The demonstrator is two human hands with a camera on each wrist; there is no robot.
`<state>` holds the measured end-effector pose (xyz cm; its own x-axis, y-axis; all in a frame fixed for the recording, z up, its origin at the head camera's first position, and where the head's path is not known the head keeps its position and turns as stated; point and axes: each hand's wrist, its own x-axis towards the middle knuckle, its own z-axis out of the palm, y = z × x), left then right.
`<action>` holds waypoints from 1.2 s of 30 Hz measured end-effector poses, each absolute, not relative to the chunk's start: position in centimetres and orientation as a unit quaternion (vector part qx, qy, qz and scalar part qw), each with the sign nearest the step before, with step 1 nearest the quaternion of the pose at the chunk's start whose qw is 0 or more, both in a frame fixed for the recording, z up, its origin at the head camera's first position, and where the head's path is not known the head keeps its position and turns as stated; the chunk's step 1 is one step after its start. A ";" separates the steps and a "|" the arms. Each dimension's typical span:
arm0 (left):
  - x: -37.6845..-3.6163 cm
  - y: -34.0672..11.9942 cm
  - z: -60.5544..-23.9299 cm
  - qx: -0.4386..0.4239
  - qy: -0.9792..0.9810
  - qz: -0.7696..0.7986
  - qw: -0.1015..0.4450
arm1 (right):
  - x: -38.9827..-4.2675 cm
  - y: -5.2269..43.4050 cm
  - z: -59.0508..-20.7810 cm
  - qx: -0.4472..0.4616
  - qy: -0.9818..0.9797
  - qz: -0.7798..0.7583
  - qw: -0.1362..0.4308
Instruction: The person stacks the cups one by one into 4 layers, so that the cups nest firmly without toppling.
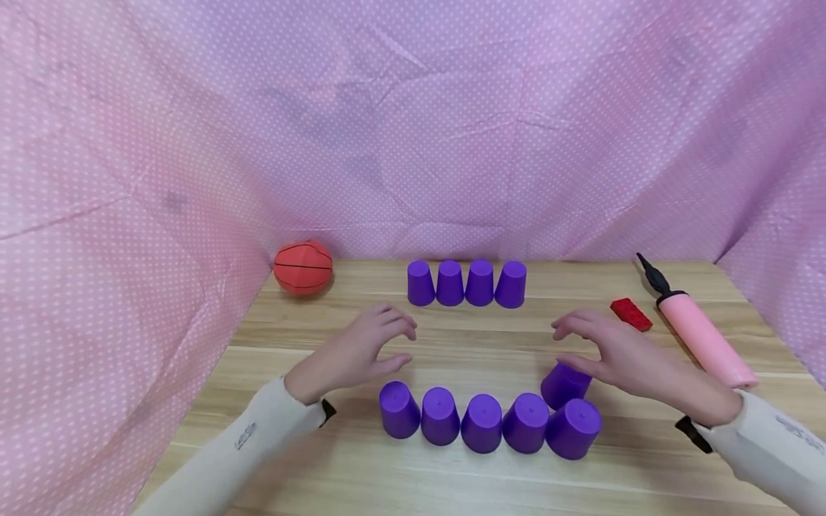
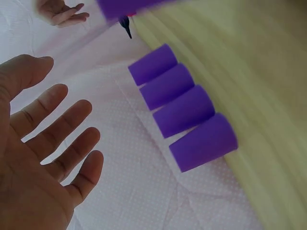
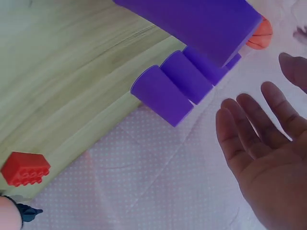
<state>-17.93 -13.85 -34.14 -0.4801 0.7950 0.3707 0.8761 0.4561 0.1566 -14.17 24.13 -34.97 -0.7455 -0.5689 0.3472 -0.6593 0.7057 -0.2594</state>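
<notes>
Purple plastic cups stand upside down on the light wooden table, and both hands hover above it with fingers spread and relaxed, holding nothing. The left hand is just behind the left end of the near row of five purple cups. The right hand hangs over one more purple cup, which stands tilted just behind the right end of that row; I cannot tell if the thumb touches it. Beyond both hands, a far row of four purple cups stands close together, also seen from the left wrist.

The risk, as I judge it, is this tilted cup: it seems to lean on its neighbour, so a small push from the right hand could make it fall and roll, or knock the end of the near row. Cups packed so tightly can also move together when only one is taken.

All cups have the mouth down, so what is inside is hidden.

To the right of the right hand lie a small red plastic brick and a pink hand pump with black nozzle; far left of the left hand rests a small orange basketball.
</notes>
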 end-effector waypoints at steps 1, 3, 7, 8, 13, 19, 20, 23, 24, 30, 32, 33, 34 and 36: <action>-17.4 -14.1 -34.3 -0.495 -0.844 -0.170 0.116 | -13.9 24.3 -35.0 0.333 -0.916 0.185 0.123; -16.5 -14.5 -34.8 -0.492 -0.846 -0.180 0.101 | -13.5 24.6 -35.1 0.330 -0.916 0.190 0.128; -15.2 -15.3 -35.5 -0.479 -0.853 -0.197 0.067 | -13.2 25.3 -35.5 0.325 -0.915 0.198 0.134; -15.0 -15.4 -35.7 -0.476 -0.854 -0.202 0.060 | -13.2 25.4 -35.6 0.323 -0.915 0.200 0.136; -14.5 -16.0 -36.5 -0.467 -0.857 -0.216 0.039 | -13.1 26.0 -36.5 0.326 -0.914 0.199 0.140; -14.4 -16.1 -37.2 -0.478 -0.850 -0.221 0.032 | -13.1 26.1 -37.3 0.349 -0.903 0.213 0.133; -14.3 -16.1 -37.3 -0.477 -0.850 -0.222 0.031 | -13.1 26.1 -37.4 0.353 -0.900 0.219 0.130; -14.2 -16.1 -37.5 -0.479 -0.848 -0.224 0.034 | -13.1 26.0 -37.5 0.363 -0.893 0.235 0.123; -14.2 -16.1 -37.6 -0.479 -0.848 -0.223 0.034 | -13.0 26.0 -37.6 0.365 -0.892 0.236 0.124; -13.8 -16.3 -37.6 -0.490 -0.842 -0.224 0.020 | -12.7 26.0 -37.6 0.371 -0.890 0.228 0.130; -13.7 -16.3 -37.5 -0.488 -0.843 -0.226 0.008 | -12.6 26.0 -37.6 0.368 -0.892 0.230 0.127; -13.6 -16.3 -37.5 -0.487 -0.844 -0.227 0.003 | -12.5 26.0 -37.7 0.363 -0.895 0.229 0.125; -13.5 -16.4 -37.5 -0.484 -0.845 -0.228 0.000 | -12.5 26.0 -37.7 0.359 -0.897 0.228 0.124; -13.4 -16.4 -37.5 -0.485 -0.843 -0.232 -0.002 | -12.5 26.0 -37.7 0.354 -0.899 0.229 0.120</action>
